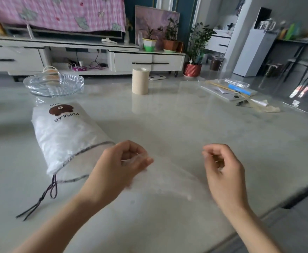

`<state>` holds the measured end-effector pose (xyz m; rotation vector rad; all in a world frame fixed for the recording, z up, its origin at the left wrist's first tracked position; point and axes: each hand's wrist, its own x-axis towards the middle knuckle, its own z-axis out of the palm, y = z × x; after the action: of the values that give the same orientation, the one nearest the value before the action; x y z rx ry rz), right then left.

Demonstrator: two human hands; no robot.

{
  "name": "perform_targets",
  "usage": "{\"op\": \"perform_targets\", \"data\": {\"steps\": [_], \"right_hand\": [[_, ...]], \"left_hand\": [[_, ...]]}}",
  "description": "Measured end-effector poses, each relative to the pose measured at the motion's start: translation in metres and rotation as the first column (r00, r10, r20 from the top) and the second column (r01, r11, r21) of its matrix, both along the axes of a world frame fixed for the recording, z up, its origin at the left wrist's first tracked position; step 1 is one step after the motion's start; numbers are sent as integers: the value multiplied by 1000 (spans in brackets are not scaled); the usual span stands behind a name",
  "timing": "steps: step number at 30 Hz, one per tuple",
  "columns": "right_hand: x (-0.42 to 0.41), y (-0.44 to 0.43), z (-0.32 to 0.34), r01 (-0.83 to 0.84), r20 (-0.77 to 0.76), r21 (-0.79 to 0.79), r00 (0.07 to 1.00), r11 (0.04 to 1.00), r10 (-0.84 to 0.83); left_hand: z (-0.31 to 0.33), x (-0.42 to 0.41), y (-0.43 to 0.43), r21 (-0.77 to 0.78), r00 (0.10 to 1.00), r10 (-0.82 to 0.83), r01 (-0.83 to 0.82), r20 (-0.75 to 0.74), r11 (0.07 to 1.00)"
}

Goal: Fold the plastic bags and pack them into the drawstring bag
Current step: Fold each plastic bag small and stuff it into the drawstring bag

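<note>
The pale glossy worktop carries a few things well away from the hands. A glass dish sits at the far left, a beige roll stands upright near the far middle, and a flat heap of clear packets and sticks lies at the far right. Beyond the worktop runs a low white cabinet with potted plants on it.

The drawstring bag lies on its side at the left. It is white and bulging, with a brown bear print at its far end and its dark-edged mouth turned toward the person. Its dark cord trails loose across the worktop toward the near edge. The mouth lies just beside the left wrist, and nothing lies between the bag and the hands.

The plastic bag is a clear, blurred sheet hanging just above the worktop between the two hands.

Both forearms reach in from the near edge. The left grip has its fingers curled and the thumb pressed against them, clamped on the sheet's left edge. The right grip is raised to the same height with its fingers curled inward toward the thumb. Through the blur I cannot tell whether it holds the film.
</note>
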<state>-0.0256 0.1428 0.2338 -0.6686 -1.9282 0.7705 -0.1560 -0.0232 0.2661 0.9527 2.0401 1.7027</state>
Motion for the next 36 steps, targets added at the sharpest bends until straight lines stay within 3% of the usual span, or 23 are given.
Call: {"op": "perform_targets", "data": {"steps": [2, 4, 6, 8, 11, 13, 15, 17, 20, 23, 29, 33, 36], "right_hand": [[-1, -13, 25, -288, -39, -209, 957, 935, 286], [-5, -24, 39, -494, 117, -425, 801, 759, 587], [-10, -35, 42, -520, 309, -526, 620, 673, 721], [-13, -41, 42, -530, 360, -541, 555, 653, 750], [-5, -37, 44, -510, 202, -631, 620, 585, 759], [2, -36, 46, -485, 105, -668, 689, 564, 717], [3, -35, 40, -433, -29, -719, 799, 543, 600], [1, -35, 35, -402, -150, -775, 867, 488, 476], [-6, -44, 28, -447, -272, -834, 844, 325, 462], [-12, -47, 23, -475, -312, -845, 810, 245, 496], [-26, -23, 27, -506, -269, -839, 705, 200, 656], [-43, -15, 28, -521, -266, -820, 714, 237, 648], [-50, -13, 21, -565, -318, -788, 714, 245, 624]], "left_hand": [[3, 1, -4, -35, 992, -120, 121, 51, 992], [2, 1, -6, -36, 975, -203, 206, 90, 978], [0, 2, -8, -26, 955, -275, 279, 110, 960], [0, 2, -8, -19, 959, -271, 274, 81, 962], [-2, 4, -3, 100, 1000, -2, 2, -1, 995], [-1, 7, 0, 257, 987, 153, -159, 46, 953], [-2, 15, 3, 333, 978, 142, -186, 153, 924], [-10, 25, 7, 270, 954, 3, -88, 301, 959], [-19, 34, 10, 104, 890, -161, 129, 426, 986], [-21, 29, 9, 92, 919, -139, 112, 369, 989], [-20, 12, 15, 22, 974, -81, 78, 211, 997], [-25, 4, 17, 46, 990, 22, -29, 140, 999], [-28, 2, 20, 80, 972, 113, -132, 207, 988]]}}
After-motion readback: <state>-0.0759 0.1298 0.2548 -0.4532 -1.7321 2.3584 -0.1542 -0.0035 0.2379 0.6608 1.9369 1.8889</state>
